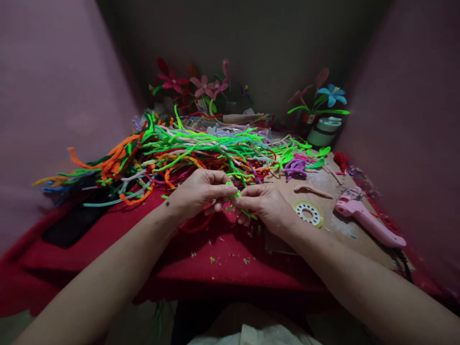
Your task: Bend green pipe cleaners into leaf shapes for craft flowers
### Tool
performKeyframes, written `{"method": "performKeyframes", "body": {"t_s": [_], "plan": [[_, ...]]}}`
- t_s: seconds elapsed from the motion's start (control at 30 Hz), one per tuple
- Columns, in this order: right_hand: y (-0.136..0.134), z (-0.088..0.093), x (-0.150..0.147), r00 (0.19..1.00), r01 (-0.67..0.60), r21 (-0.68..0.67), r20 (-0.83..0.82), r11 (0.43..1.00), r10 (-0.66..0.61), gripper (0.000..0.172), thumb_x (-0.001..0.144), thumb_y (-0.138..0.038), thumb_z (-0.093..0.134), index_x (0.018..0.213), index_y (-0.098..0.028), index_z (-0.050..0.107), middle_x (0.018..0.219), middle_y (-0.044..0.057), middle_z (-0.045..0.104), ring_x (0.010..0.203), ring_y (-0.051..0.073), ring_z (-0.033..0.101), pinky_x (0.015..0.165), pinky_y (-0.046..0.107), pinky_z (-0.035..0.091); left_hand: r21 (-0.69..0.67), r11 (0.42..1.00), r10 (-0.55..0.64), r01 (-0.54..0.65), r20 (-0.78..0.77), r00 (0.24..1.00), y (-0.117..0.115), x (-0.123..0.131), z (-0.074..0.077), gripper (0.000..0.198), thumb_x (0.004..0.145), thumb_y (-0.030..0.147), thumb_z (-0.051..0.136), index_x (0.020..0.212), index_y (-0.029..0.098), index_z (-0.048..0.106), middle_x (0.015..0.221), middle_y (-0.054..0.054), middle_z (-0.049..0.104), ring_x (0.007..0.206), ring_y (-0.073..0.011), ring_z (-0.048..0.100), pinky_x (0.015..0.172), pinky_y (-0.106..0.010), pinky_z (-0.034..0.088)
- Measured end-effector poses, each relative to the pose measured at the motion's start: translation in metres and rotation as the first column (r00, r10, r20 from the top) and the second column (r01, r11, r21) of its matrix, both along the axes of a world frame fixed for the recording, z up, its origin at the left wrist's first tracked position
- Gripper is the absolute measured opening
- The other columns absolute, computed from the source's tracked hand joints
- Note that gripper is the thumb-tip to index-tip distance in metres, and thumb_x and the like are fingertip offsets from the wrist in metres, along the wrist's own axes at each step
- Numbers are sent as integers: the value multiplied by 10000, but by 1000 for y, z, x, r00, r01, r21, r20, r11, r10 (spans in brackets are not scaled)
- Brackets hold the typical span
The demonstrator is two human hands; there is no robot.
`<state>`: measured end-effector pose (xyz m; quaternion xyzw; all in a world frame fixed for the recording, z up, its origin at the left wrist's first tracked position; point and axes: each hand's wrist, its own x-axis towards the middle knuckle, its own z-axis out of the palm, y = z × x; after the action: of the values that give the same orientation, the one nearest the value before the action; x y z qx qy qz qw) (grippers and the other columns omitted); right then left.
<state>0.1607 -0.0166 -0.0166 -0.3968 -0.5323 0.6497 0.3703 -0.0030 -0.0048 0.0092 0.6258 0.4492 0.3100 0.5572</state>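
Observation:
Both hands meet over the front middle of the table, pinching one bright green pipe cleaner [247,213]. My left hand [201,191] is closed, thumb and forefinger gripping its upper end. Close beside it, my right hand [264,203] is closed on the same piece, and a green end pokes out below the fingers. The part between the fingertips is mostly hidden. Just behind the hands spreads a large heap of colourful pipe cleaners [201,143], mainly green, with orange, red and pale ones.
A pink glue gun [370,218] lies on a brown board [287,242] at right, near a white tape roll [308,214] and purple pipe cleaners [295,167]. Pipe-cleaner flowers [203,87] and a pale jar [324,132] stand behind. A dark flat object [70,223] rests on the red cloth [179,268].

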Motion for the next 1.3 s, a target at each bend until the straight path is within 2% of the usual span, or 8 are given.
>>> {"method": "performKeyframes", "body": {"t_s": [0.33, 0.53, 0.6, 0.73, 0.97, 1.17, 1.23, 1.3], "plan": [[3, -1, 1, 986, -151, -138, -96, 979, 138, 210, 617, -303, 688, 610, -106, 612, 507, 21, 612, 392, 103, 552, 383, 200, 450, 83, 996, 33, -32, -15, 999, -4, 5, 3, 186, 710, 278, 630, 610, 137, 562, 431, 44, 493, 346, -42, 386, 340, -165, 269], [3, -3, -4, 997, -51, -199, -63, 979, 39, 96, 627, -195, 628, 583, -115, 598, 470, 8, 597, 346, 100, 534, 336, 189, 439, 402, 892, 270, -206, -109, 957, -11, 16, -6, 174, 686, 256, 632, 585, 122, 586, 478, 35, 497, 438, -47, 400, 400, -159, 302], [2, -3, -5, 997, -56, -211, -72, 976, 42, 98, 647, -187, 613, 583, -117, 592, 476, 8, 600, 349, 97, 535, 339, 187, 441, 316, 924, 256, -214, -96, 962, -9, 15, -7, 194, 688, 263, 631, 573, 123, 563, 453, 45, 473, 405, -37, 370, 375, -154, 276], [2, -3, -4, 995, -70, -208, -86, 976, 53, 122, 664, -214, 627, 599, -116, 594, 484, 4, 597, 348, 81, 522, 340, 171, 430, -25, 994, 106, -105, 19, 994, -2, 10, -5, 261, 730, 340, 601, 587, 142, 510, 402, 61, 435, 307, -29, 306, 304, -156, 195], [2, -4, -2, 994, -54, -211, -101, 976, 33, 148, 665, -245, 642, 603, -125, 582, 483, 5, 600, 354, 94, 533, 345, 182, 430, -42, 983, 184, -181, 79, 980, 3, 4, -3, 340, 749, 457, 563, 645, 134, 540, 485, 28, 496, 346, -40, 364, 320, -160, 217], [1, -4, -4, 997, -23, -196, -83, 980, 7, 129, 638, -234, 631, 601, -116, 595, 483, 10, 603, 340, 92, 524, 331, 179, 421, 131, 987, 106, -89, -134, 985, -5, 11, -1, 226, 736, 308, 585, 601, 130, 549, 441, 47, 449, 394, -45, 345, 389, -175, 248], [1, -4, -4, 997, 2, -197, -81, 980, -18, 119, 626, -226, 632, 590, -122, 587, 456, -4, 586, 328, 90, 514, 313, 171, 403, 341, 934, 189, -110, -210, 959, -8, 15, -2, 281, 744, 281, 563, 513, 132, 498, 452, 44, 429, 435, -49, 350, 425, -182, 259], [1, -5, -5, 996, 11, -203, -85, 979, -29, 117, 621, -225, 633, 585, -129, 574, 433, -13, 571, 322, 92, 508, 298, 166, 382, 555, 824, 294, -113, -249, 923, -9, 17, -5, 283, 736, 261, 563, 493, 133, 494, 468, 44, 421, 471, -53, 353, 457, -190, 261]]}}
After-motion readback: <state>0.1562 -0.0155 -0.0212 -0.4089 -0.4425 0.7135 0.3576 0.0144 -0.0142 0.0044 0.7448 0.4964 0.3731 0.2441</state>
